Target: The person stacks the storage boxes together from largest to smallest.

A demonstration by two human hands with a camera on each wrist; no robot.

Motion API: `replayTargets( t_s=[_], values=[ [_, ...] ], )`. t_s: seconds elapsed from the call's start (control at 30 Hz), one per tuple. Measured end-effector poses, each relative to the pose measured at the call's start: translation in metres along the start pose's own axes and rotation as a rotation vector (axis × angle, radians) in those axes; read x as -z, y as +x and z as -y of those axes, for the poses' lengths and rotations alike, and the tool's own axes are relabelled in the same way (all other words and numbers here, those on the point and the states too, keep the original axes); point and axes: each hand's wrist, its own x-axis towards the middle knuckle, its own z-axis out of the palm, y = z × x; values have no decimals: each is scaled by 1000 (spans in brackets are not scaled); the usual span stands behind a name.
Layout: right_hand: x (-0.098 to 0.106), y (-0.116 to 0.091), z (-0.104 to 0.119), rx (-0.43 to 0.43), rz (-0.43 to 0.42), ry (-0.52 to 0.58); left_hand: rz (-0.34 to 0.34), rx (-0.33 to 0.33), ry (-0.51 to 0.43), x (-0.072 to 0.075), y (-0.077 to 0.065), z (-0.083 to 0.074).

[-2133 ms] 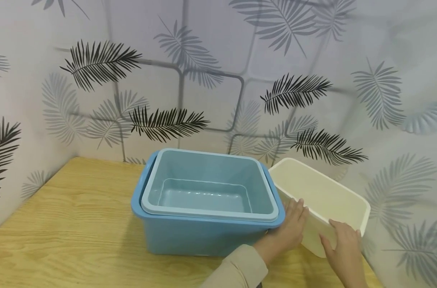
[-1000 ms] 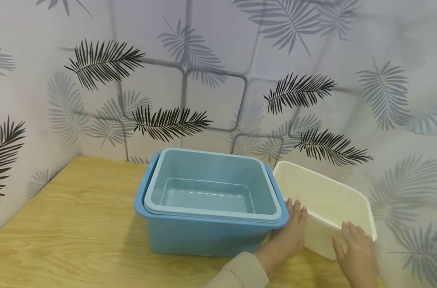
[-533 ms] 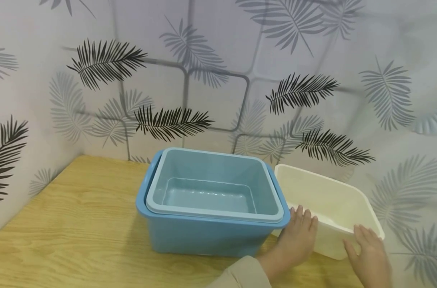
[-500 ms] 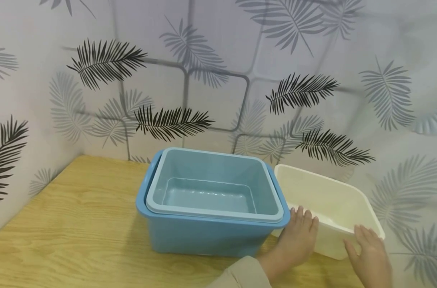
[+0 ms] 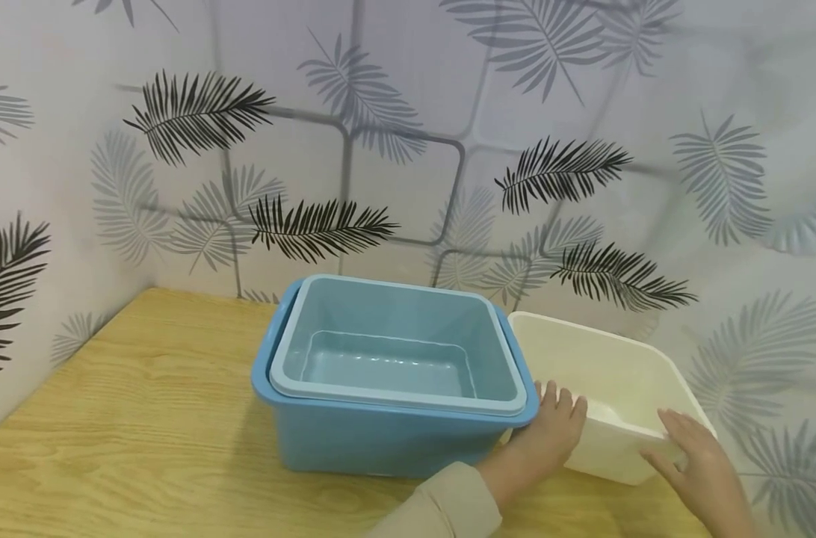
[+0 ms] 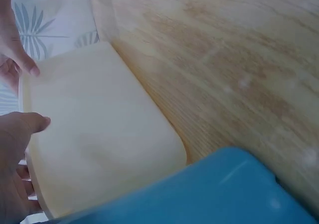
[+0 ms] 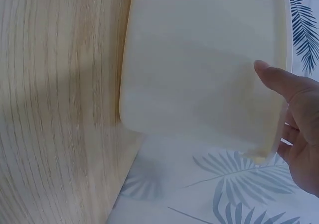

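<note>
A cream plastic bin (image 5: pixel 603 448) stands at the right of the table, its mouth facing up. My left hand (image 5: pixel 545 430) grips its near rim towards the left end; in the left wrist view the thumb lies on the outer wall and the fingers go over the rim. Near the right end, my right hand (image 5: pixel 704 467) holds the same rim. The right wrist view shows that hand's thumb (image 7: pixel 279 79) against the outer wall, with the other fingers partly hidden behind the rim. Left of the cream bin is a blue tub (image 5: pixel 381 441) with a lighter blue bin (image 5: pixel 388 314) nested in it.
The wooden table (image 5: pixel 146 418) extends to the left of the tubs. Behind it and along the right side hangs a pale leaf-patterned curtain or wall covering (image 5: pixel 408 187). The blue tub's right end overlaps the cream bin's left end in the head view.
The cream bin has turned slightly, its right end coming nearer and its far rim dropping lower in view. Both hands have kept to its rim, the right hand shifting rightward. The blue tubs stay put.
</note>
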Motion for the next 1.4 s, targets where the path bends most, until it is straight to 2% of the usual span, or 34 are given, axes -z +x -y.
replayTargets(
  t_s=[0.07,0.17,0.3,0.37,0.5,0.57,0.6,0.67,0.87,0.97,1.07,1.27,1.4],
  values=[
    [0,0,-2,-16,17,-6,-23,5,61,-5,0,-2],
    [2,-1,-4,-10,17,-48,-77,35,77,-10,2,-4],
    [5,-1,-5,27,-23,-107,-21,67,49,-8,5,-5],
    [5,-1,-5,15,-31,-113,-49,95,47,-8,6,-5],
    [5,-1,-5,-11,-34,-123,-290,151,101,-17,6,-5],
    [5,-1,-5,-6,-48,-126,-377,158,131,-20,6,-4],
    [6,-1,-5,0,-57,-133,-398,157,138,-20,6,-3],
    [6,-2,-5,8,-70,-140,-370,137,126,-16,4,-2],
    [9,-6,-9,1,-103,-147,-193,81,3,-3,2,0],
    [13,-8,-11,-20,-108,-132,-163,66,-34,3,3,-1],
    [19,-8,-13,-6,-126,-132,-155,57,-61,9,4,-2],
    [30,-4,-13,46,-190,-142,-186,62,-88,17,11,2],
    [38,2,-12,59,-182,-146,-205,77,-90,22,18,8]
  ],
)
